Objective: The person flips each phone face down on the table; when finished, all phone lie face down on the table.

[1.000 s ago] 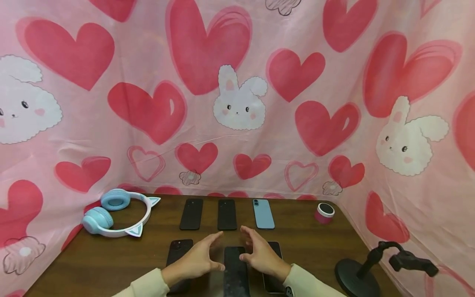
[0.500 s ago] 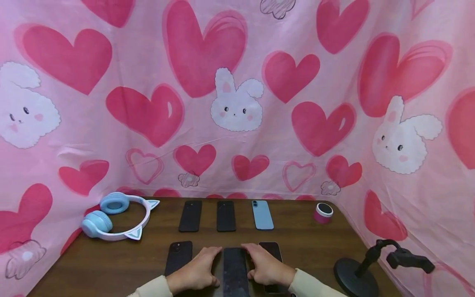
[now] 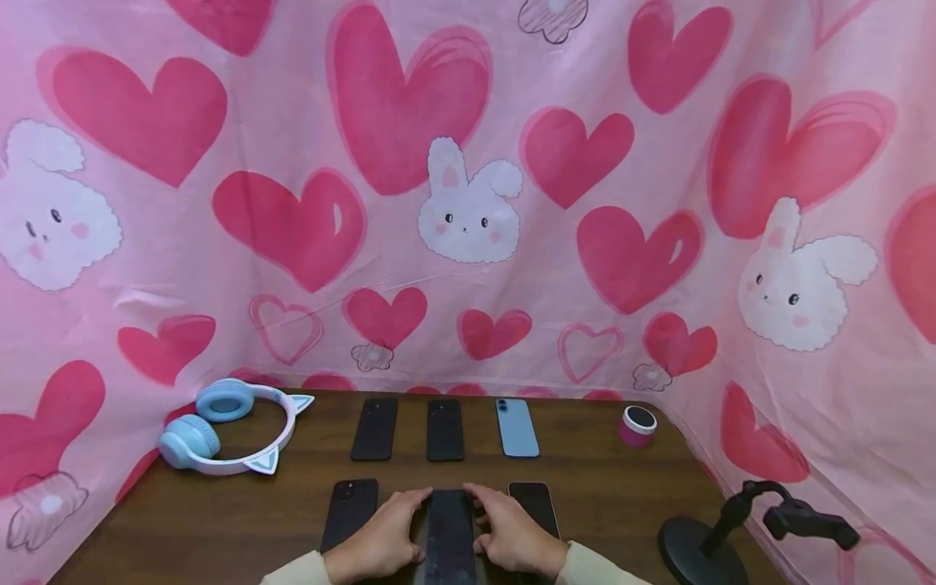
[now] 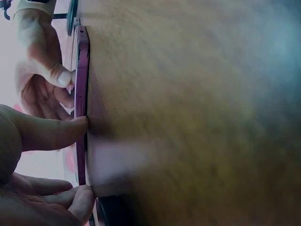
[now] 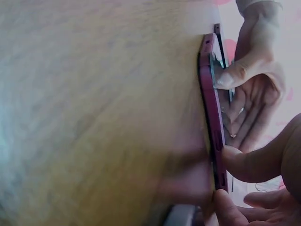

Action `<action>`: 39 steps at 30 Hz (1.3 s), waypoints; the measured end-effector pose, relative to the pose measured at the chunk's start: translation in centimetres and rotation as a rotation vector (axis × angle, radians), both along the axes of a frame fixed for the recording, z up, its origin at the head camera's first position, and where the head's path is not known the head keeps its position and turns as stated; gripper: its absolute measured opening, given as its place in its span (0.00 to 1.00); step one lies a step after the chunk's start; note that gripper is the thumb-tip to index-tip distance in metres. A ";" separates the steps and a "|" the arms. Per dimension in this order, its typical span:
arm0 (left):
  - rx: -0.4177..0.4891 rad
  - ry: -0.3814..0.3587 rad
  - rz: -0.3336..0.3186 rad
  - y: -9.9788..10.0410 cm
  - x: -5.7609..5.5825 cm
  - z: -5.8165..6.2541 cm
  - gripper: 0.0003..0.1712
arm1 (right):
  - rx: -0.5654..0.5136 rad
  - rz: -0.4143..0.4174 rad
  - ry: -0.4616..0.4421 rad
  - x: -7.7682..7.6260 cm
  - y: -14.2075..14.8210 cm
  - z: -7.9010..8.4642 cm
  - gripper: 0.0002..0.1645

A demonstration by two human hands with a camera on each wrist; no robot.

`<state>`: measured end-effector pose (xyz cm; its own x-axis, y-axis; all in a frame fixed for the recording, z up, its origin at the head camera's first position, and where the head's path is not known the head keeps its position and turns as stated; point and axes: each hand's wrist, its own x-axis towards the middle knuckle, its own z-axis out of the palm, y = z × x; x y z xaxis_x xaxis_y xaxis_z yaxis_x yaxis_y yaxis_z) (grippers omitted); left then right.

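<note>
A dark smartphone (image 3: 451,536) lies at the front middle of the table, between both hands. My left hand (image 3: 379,538) holds its left long edge, thumb nearer me and fingertips towards the far corner. On the opposite long edge, my right hand (image 3: 521,536) holds it the same way. The left wrist view shows the phone's purplish-pink side (image 4: 82,94) low over the wood, with thumb and fingertips against it. From the right wrist, the matching side (image 5: 212,103) appears with that hand's thumb and fingertips on it.
Black phones lie left (image 3: 349,512) and right (image 3: 535,505), partly under the hands. Behind are two black phones (image 3: 374,429) (image 3: 445,431) and a light blue one (image 3: 517,428). Cat-ear headphones (image 3: 281,435), a pink round container (image 3: 639,426) and a black stand (image 3: 705,552) sit further out.
Both hands have come down and closed in from above the phone to its two long edges. Over the last half second the phone has shifted slightly left between them.
</note>
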<state>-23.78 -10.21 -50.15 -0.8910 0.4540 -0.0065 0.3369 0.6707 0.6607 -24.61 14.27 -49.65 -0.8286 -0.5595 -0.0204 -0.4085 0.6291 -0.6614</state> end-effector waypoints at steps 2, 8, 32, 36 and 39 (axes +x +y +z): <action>0.005 0.006 0.007 -0.1 0.0 0.2 0.49 | -0.021 -0.019 -0.001 0.1 -0.2 0.0 0.45; 0.048 -0.027 -0.009 -0.5 0.0 0.4 0.53 | -0.109 -0.060 -0.005 0.3 -0.6 -0.5 0.44; 0.376 -0.326 0.130 -0.7 1.1 0.8 0.47 | -0.368 -0.182 -0.314 1.3 -1.4 -0.4 0.43; 0.435 -0.356 0.145 -0.8 0.9 0.7 0.47 | -0.392 -0.192 -0.332 1.2 -1.8 -0.4 0.42; 0.444 -0.344 0.161 -0.8 0.8 0.6 0.46 | -0.405 -0.195 -0.327 1.1 -2.1 -0.5 0.42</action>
